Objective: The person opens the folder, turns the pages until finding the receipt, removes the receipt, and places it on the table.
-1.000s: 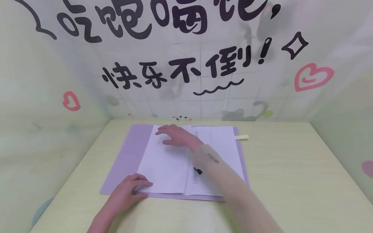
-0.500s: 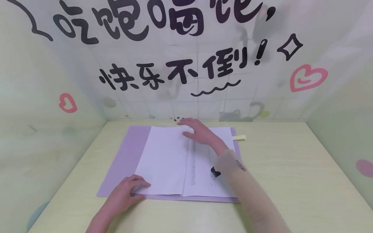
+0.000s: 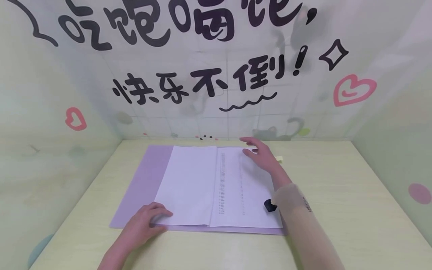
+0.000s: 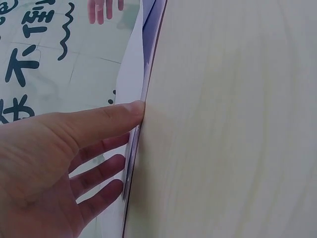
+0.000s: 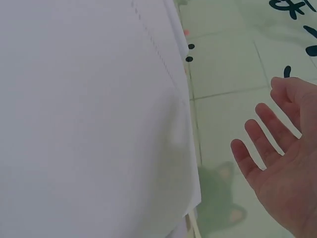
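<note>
An open book with a purple cover (image 3: 145, 180) lies on the table. Its left page (image 3: 189, 183) is blank, and small columns of print run down the right page (image 3: 233, 187). My left hand (image 3: 143, 223) rests at the lower left edge, fingers over the page. In the left wrist view its thumb (image 4: 109, 119) touches the book's edge. My right hand (image 3: 263, 155) is over the upper right part of the right page, fingers loosely bent and holding nothing. In the right wrist view the same hand (image 5: 282, 153) appears apart from the paper.
A pale yellow strip (image 3: 279, 159) sticks out past the book's right side. A small black piece (image 3: 270, 205) sits by my right sleeve (image 3: 300, 217). Printed white sheets (image 3: 202, 123) with lettering wall in the light wood table (image 3: 337, 195) at the back and sides.
My right hand has moved right, from over the left page to the far right part of the right page, uncovering the print. My left hand stays at the book's edge.
</note>
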The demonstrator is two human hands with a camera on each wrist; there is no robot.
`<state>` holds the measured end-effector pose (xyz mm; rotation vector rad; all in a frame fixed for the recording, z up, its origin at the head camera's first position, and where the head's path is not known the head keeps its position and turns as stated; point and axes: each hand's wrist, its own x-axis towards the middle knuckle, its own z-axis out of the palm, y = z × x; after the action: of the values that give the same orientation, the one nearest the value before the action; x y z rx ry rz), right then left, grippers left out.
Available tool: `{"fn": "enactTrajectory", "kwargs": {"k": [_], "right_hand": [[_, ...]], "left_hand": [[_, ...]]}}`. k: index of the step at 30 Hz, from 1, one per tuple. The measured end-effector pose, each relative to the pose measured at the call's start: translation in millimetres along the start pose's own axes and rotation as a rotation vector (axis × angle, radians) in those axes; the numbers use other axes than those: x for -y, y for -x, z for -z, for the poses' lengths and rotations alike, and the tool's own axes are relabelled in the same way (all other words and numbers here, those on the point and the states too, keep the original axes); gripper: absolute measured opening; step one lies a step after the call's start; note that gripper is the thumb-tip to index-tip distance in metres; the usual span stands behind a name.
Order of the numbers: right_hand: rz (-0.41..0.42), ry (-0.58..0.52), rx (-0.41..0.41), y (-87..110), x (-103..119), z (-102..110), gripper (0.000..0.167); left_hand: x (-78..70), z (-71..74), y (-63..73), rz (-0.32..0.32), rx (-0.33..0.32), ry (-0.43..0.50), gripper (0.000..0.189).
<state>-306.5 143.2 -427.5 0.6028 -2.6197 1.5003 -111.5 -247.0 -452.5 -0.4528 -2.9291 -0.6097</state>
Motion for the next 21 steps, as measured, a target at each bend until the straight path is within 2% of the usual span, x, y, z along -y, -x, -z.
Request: {"fn": "enactTrajectory", "kwargs": {"k": [5, 10, 15, 21], "right_hand": [[-0.063, -0.073, -0.090, 17.5, -15, 12, 0.042], [-0.151, -0.084, -0.157, 34.3, -26, 20, 0.040], [-0.239, -0.050, -0.150, 49.4, -30, 25, 0.043], [-0.350, -0.013, -0.064, 63.9, -33, 27, 0.049]], "left_hand": [[-0.4, -0.2, -0.2, 0.010, 0.003, 0.003, 0.037], [-2.1, 0.4, -0.9, 0.035, 0.018, 0.007, 0.036], [-1.6, 0.5, -0.6, 0.023, 0.012, 0.011, 0.036], [-0.2, -0.6, -0.9, 0.004, 0.000, 0.007, 0.037]]}}
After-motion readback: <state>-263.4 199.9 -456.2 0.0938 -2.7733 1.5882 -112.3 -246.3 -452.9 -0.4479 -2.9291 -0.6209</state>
